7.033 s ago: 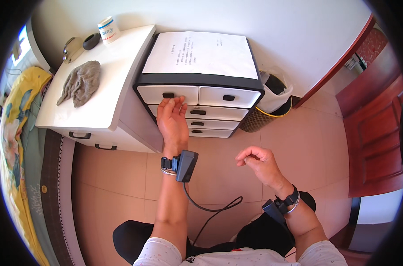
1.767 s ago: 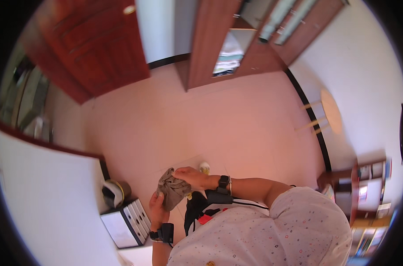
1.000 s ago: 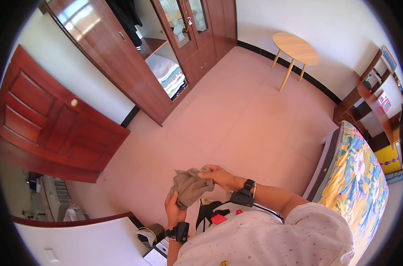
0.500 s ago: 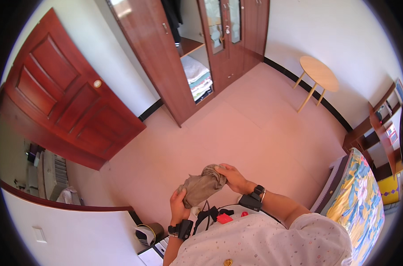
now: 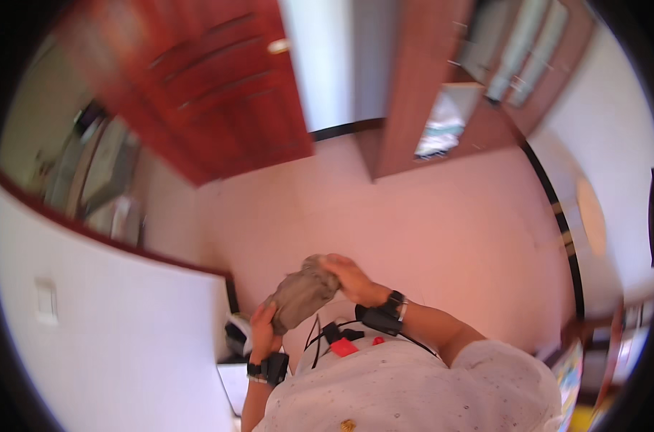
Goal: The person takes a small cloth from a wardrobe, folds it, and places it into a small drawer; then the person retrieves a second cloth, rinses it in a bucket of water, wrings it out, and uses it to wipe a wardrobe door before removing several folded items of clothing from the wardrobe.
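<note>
A grey-brown cloth (image 5: pixel 303 294), rolled into a loose bundle, is held between both my hands in front of my body, above the floor. My left hand (image 5: pixel 264 331) grips its lower left end, with the thumb on top. Around the upper right end is my right hand (image 5: pixel 354 279), its fingers partly hidden and blurred. Each wrist carries a black strapped device. Dark cables and a red piece (image 5: pixel 344 348) show at my front, just below the cloth.
A red panelled door (image 5: pixel 226 79) stands open at the far left. Beyond the pink floor (image 5: pixel 413 216) is a brown wardrobe (image 5: pixel 417 93) with folded fabrics (image 5: pixel 443 129) inside. A round wooden table (image 5: pixel 591 216) is at right; a white wall (image 5: pixel 125 324) is close at left.
My view has swung left, so the door and wardrobe appear farther right and the picture is blurred. Both hands still hold the cloth, slightly farther left in view.
</note>
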`<state>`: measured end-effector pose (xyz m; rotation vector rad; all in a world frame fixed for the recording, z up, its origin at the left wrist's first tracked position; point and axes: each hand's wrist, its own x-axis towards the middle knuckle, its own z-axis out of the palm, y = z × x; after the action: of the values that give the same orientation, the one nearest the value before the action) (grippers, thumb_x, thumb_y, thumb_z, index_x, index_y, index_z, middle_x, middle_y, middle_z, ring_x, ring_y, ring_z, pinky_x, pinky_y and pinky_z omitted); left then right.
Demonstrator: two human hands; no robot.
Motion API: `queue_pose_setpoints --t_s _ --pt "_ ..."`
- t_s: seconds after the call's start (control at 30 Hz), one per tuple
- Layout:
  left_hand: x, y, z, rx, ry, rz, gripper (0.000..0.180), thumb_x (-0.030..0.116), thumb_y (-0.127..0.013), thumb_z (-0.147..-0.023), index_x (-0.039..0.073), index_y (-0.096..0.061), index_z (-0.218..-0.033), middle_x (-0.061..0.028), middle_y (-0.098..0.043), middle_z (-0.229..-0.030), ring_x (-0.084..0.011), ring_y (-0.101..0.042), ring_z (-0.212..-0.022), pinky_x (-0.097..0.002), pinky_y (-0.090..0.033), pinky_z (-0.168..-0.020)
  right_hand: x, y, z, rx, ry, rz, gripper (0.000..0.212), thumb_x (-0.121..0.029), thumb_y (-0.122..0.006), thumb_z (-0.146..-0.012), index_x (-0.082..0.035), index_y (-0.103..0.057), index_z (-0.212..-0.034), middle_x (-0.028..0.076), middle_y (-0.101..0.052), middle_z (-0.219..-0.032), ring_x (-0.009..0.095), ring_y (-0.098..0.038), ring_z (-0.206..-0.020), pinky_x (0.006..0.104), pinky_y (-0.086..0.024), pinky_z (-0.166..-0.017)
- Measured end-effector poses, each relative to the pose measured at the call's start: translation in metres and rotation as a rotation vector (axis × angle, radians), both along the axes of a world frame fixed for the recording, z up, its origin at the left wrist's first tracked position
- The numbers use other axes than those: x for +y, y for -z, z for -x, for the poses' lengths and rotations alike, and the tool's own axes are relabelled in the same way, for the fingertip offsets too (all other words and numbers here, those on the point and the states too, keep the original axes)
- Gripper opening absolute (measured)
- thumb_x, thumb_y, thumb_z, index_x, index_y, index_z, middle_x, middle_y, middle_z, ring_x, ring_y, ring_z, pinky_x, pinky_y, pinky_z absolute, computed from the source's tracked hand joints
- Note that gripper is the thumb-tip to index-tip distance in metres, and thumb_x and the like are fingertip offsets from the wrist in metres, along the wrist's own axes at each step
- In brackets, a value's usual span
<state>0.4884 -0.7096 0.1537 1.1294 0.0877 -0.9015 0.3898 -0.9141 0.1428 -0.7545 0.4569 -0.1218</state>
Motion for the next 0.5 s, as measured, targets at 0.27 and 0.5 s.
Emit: queue_pose_setpoints --t_s 0.27,0.5 --pt "-0.025 0.037 -0.088 0.047 -0.068 -0.095 0.018 0.016 -0.056 -0.086 0.001 -0.059 -0.096 -0.0046 -0.061 -0.089 -0.0107 -0.056 -0.080 -0.0238 -0.046 -0.068 -0.057 -0.003 -0.121 0.060 -0.034 -0.123 0.028 -0.020 -0.046 -0.093 0.002 -0.053 -0.109 0.011 -0.059 -0.104 0.020 -0.057 -0.095 0.0326 -0.046 -0.087" --pt "-0.073 0.030 -0.187 0.035 -0.218 -0.199 0.019 0.018 -0.057 -0.086 0.003 -0.057 -0.097 -0.0038 -0.060 -0.088 -0.0136 -0.057 -0.084 -0.0262 -0.045 -0.073 -0.120 -0.016 -0.275 0.050 -0.279 -0.096 0.028 -0.021 -0.047 -0.092 0.001 -0.052 -0.110 0.010 -0.059 -0.104 0.019 -0.057 -0.095 0.0320 -0.046 -0.086"
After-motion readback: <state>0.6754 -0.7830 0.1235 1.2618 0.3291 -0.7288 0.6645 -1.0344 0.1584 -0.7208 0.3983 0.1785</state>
